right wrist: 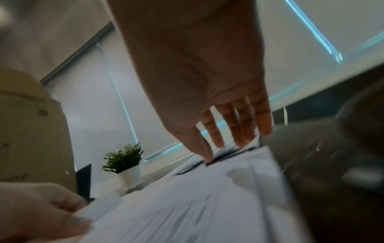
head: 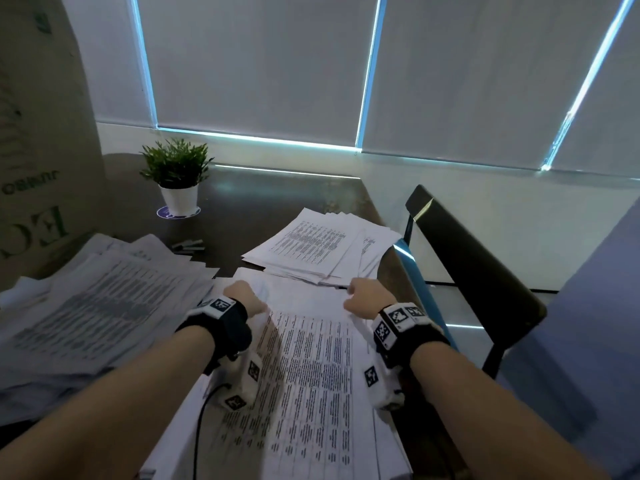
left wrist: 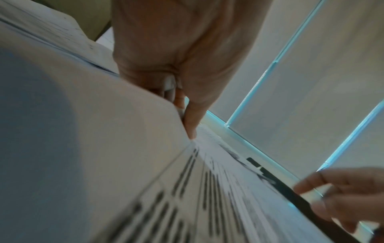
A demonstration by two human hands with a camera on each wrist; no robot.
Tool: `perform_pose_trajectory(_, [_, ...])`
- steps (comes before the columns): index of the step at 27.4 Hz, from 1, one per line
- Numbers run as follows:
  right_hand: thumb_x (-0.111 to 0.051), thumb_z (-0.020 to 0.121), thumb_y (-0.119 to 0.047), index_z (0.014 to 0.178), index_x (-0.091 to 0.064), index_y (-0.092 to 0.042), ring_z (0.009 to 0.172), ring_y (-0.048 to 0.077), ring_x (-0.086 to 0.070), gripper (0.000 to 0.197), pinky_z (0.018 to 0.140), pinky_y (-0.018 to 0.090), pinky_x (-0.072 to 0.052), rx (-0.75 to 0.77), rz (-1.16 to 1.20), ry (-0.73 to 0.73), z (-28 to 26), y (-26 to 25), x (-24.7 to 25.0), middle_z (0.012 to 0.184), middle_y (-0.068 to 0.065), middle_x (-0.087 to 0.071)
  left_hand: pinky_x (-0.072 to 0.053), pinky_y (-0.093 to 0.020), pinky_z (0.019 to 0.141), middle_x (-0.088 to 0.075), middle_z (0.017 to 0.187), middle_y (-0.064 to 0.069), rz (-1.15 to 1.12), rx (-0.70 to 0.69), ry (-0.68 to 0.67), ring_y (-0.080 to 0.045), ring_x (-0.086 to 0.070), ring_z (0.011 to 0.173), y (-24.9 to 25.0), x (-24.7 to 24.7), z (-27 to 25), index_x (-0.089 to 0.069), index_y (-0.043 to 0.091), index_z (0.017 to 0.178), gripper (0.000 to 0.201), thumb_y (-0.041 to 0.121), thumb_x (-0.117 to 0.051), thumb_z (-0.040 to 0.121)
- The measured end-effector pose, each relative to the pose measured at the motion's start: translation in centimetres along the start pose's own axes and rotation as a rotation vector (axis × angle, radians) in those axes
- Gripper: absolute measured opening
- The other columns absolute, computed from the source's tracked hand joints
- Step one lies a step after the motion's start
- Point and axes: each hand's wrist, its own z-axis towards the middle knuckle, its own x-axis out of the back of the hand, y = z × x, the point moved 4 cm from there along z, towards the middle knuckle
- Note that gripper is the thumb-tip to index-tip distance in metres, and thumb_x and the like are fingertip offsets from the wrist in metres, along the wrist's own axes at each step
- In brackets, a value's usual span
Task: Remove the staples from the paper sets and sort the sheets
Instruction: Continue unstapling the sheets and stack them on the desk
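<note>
A stack of printed sheets [head: 311,375] lies in front of me on the dark table [head: 277,195]. My left hand [head: 242,297] is at the stack's far left corner. In the left wrist view the left hand [left wrist: 182,113] pinches the edge of a top sheet [left wrist: 93,131], which curls upward. My right hand [head: 367,299] is at the far right corner. In the right wrist view the right hand [right wrist: 220,146] has straight fingers pointing down, and its thumb tip touches the stack [right wrist: 187,197]. No staple is visible; the corners are blurred.
A wide pile of sheets [head: 104,306] lies at the left and another pile [head: 322,244] at the far right. A strip of staples [head: 188,245] lies between them. A potted plant [head: 176,178], a cardboard box [head: 41,133] and a black chair [head: 467,265] surround the table.
</note>
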Motion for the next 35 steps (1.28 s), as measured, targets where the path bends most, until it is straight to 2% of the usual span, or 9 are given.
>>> perform_pose_trajectory(3, [-0.059, 0.091, -0.030, 0.132, -0.047, -0.011, 0.123, 0.034, -0.049, 0.047, 0.099, 0.046, -0.046, -0.238, -0.173, 0.059, -1.9, 4.1, 2.0, 0.135, 0.015, -0.050, -0.049, -0.032, 0.082, -0.066, 0.113, -0.017, 0.036, -0.046, -0.064, -0.031, -0.062, 0.105, 0.6, -1.0, -0.9, -0.062, -0.003, 0.109, 0.044, 0.032, -0.071, 0.084])
perform_pose_trajectory(5, [-0.071, 0.080, -0.036, 0.131, -0.046, -0.010, 0.120, 0.034, -0.054, 0.062, 0.096, 0.045, -0.048, -0.323, -0.174, -0.052, -3.1, 6.1, 2.3, 0.132, 0.013, -0.054, -0.048, -0.032, 0.083, -0.065, 0.114, -0.017, 0.064, -0.072, -0.054, -0.032, -0.061, 0.107, 0.8, -1.4, -1.5, -0.061, -0.003, 0.110, 0.042, 0.031, -0.068, 0.086])
perform_pose_trajectory(8, [-0.080, 0.063, -0.049, 0.124, -0.043, -0.016, 0.103, 0.031, -0.060, 0.079, 0.089, 0.044, -0.052, -0.273, -0.245, -0.169, -5.1, 7.4, 1.8, 0.109, 0.007, -0.060, -0.046, -0.030, 0.087, -0.062, 0.120, -0.016, 0.057, -0.062, -0.019, -0.031, -0.058, 0.112, 1.0, -2.1, -2.0, -0.059, -0.002, 0.115, 0.035, 0.024, -0.060, 0.092])
perform_pose_trajectory(11, [-0.067, 0.081, -0.041, 0.120, -0.035, -0.019, 0.080, 0.023, -0.060, 0.055, 0.078, 0.040, -0.053, -0.190, -0.280, -0.130, -6.7, 7.6, 0.7, 0.090, 0.002, -0.059, -0.043, -0.029, 0.087, -0.060, 0.122, -0.019, 0.006, -0.048, 0.006, -0.033, -0.056, 0.114, 1.0, -2.7, -2.7, -0.057, -0.005, 0.117, 0.033, 0.018, -0.055, 0.095])
perform_pose_trajectory(15, [-0.060, 0.089, -0.017, 0.110, -0.045, -0.023, 0.092, 0.021, -0.057, 0.026, 0.080, 0.034, -0.048, -0.085, -0.226, -0.235, -7.6, 7.4, 0.6, 0.101, 0.002, -0.059, -0.039, -0.030, 0.080, -0.060, 0.120, -0.022, -0.120, -0.027, 0.042, -0.036, -0.056, 0.111, 0.5, -2.6, -3.2, -0.058, -0.008, 0.114, 0.031, 0.016, -0.053, 0.094])
perform_pose_trajectory(20, [-0.058, 0.091, -0.007, 0.128, -0.057, -0.020, 0.117, 0.022, -0.056, 0.038, 0.097, 0.033, -0.048, -0.063, -0.278, -0.264, -8.0, 6.8, 0.6, 0.131, 0.005, -0.057, -0.038, -0.033, 0.097, -0.048, 0.136, -0.019, -0.197, -0.121, 0.061, -0.033, -0.046, 0.126, 2.2, -2.8, -5.3, -0.041, -0.005, 0.134, 0.060, 0.022, -0.068, 0.087])
perform_pose_trajectory(27, [-0.047, 0.098, -0.025, 0.128, -0.047, -0.022, 0.103, 0.027, -0.061, 0.030, 0.082, 0.038, -0.049, -0.056, -0.264, 0.079, -6.7, 4.3, 3.6, 0.121, 0.010, -0.058, -0.044, -0.035, 0.095, -0.052, 0.129, -0.018, -0.088, -0.134, 0.021, -0.033, -0.051, 0.118, 2.8, -3.4, -5.8, -0.036, 0.001, 0.130, 0.074, 0.026, -0.079, 0.076])
perform_pose_trajectory(31, [-0.050, 0.096, -0.012, 0.143, -0.035, -0.024, 0.106, 0.030, -0.060, 0.051, 0.080, 0.038, -0.053, 0.087, -0.325, 0.409, -6.9, 1.1, 5.8, 0.128, 0.011, -0.051, -0.043, -0.036, 0.096, -0.046, 0.129, -0.016, -0.028, -0.210, 0.008, -0.032, -0.052, 0.115, 3.1, -3.1, -5.3, -0.037, 0.016, 0.131, 0.069, 0.027, -0.077, 0.077])
perform_pose_trajectory(35, [-0.049, 0.096, -0.017, 0.138, -0.040, -0.025, 0.103, 0.033, -0.063, 0.044, 0.085, 0.046, -0.054, 0.227, 0.013, 0.293, -5.1, -2.2, 5.2, 0.117, 0.013, -0.061, -0.043, -0.039, 0.102, -0.044, 0.134, -0.009, 0.231, -0.274, -0.046, -0.029, -0.050, 0.120, 3.7, -2.9, -4.2, -0.050, 0.027, 0.130, 0.060, 0.038, -0.074, 0.076])
